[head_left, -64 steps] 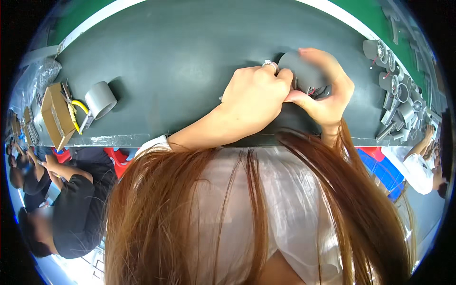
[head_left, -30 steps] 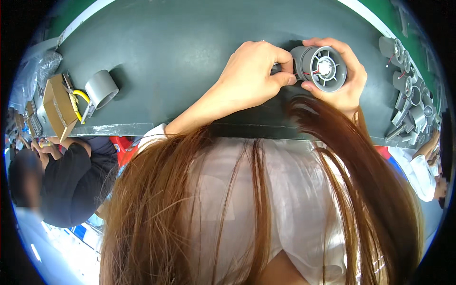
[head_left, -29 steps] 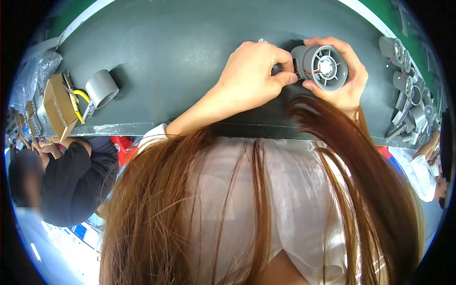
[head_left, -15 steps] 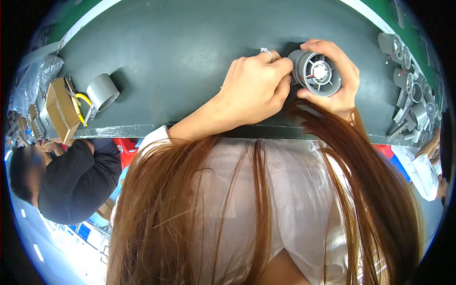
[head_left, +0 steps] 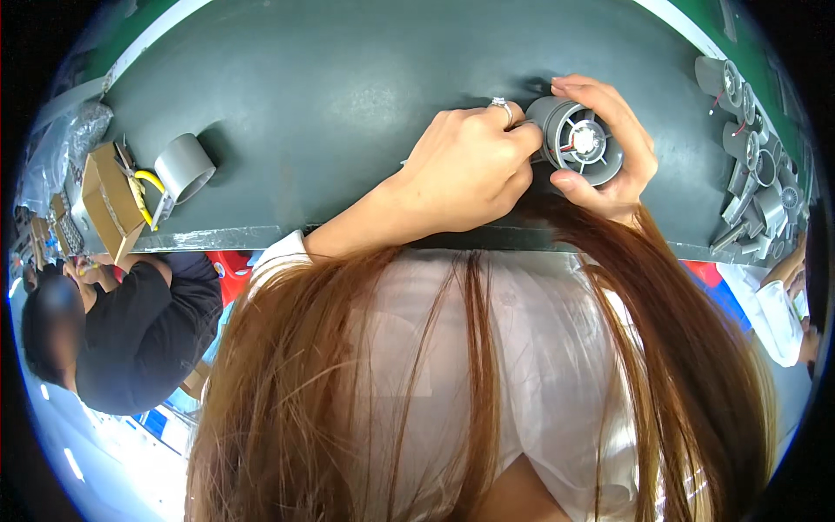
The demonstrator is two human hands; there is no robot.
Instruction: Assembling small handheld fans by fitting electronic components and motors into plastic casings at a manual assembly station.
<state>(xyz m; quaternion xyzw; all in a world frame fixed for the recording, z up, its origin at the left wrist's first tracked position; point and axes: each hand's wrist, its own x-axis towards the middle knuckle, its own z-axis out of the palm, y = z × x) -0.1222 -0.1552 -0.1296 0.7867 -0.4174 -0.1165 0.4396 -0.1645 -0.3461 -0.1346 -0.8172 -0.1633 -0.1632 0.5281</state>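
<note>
Far left on the table [head_left: 348, 96] you've got a cardboard box [head_left: 109, 204] w/ a grey cylinder [head_left: 184, 167] just beside it. Mid-frame, your left hand [head_left: 465, 170] is curled, fingertips pinching the rear of the grey round fan housing [head_left: 578, 141]. Your right hand [head_left: 613, 148] wraps that housing, grip clenched around it, just above the table's near edge. Pile of grey parts [head_left: 752, 157] far right.

grey cylindrical fan housing [head_left: 577, 141], held tilted, open end up
</note>
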